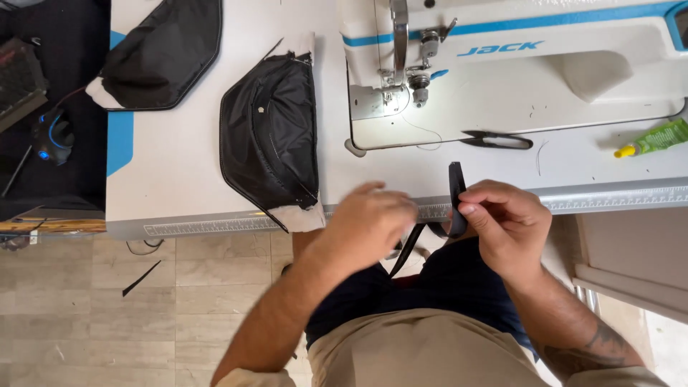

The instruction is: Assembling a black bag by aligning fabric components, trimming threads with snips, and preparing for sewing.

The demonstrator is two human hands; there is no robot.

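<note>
From the head view I see my right hand (505,228) pinching a black strap (456,195) between thumb and fingers at the table (179,165) edge, its free end standing upright, pointing away from me toward the sewing machine (516,79). The strap's long axis then runs down and leftward under my left hand (373,222), which is blurred and curled; I cannot tell whether it grips the strap. The right hand is nearer the upright end.

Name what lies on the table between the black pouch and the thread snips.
In the head view, the sewing machine's lit needle plate sits between black pouch and thread snips.
</note>
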